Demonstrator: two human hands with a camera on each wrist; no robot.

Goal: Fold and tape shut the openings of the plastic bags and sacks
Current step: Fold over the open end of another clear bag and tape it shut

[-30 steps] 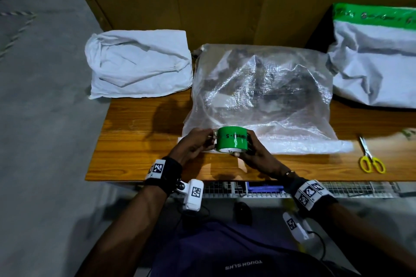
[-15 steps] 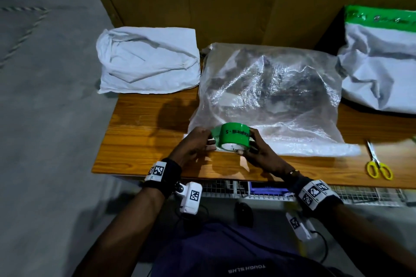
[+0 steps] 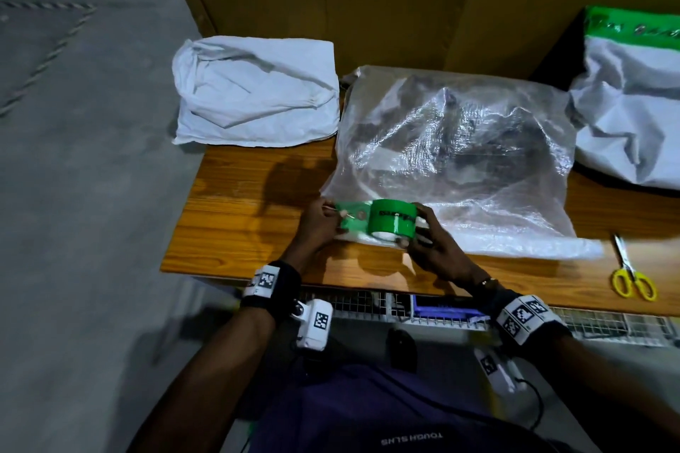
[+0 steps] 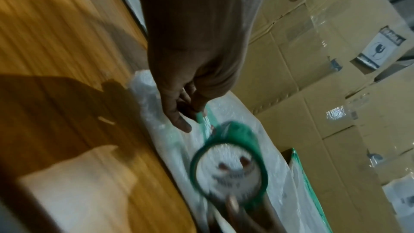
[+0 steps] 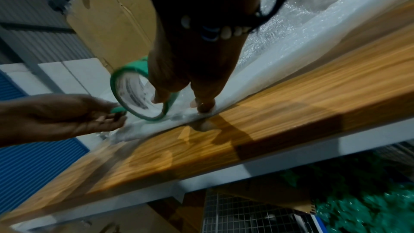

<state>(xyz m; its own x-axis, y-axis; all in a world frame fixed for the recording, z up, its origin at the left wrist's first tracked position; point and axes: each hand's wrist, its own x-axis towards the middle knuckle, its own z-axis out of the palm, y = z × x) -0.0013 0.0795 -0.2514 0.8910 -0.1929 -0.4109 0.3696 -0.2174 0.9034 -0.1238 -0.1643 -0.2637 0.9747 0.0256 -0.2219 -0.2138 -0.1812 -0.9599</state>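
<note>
A strip of green tape (image 3: 353, 219) has been drawn out from the tape roll (image 3: 393, 222), where none was pulled free before. The strip's end is pinched in the left hand (image 3: 316, 222), which has been moved apart from the roll held in the right hand (image 3: 432, 245).

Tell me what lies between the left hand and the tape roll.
A short strip of green tape, pulled from the tape roll and pinched by the left hand, over the clear bag's folded edge. Head view shows it.
</note>
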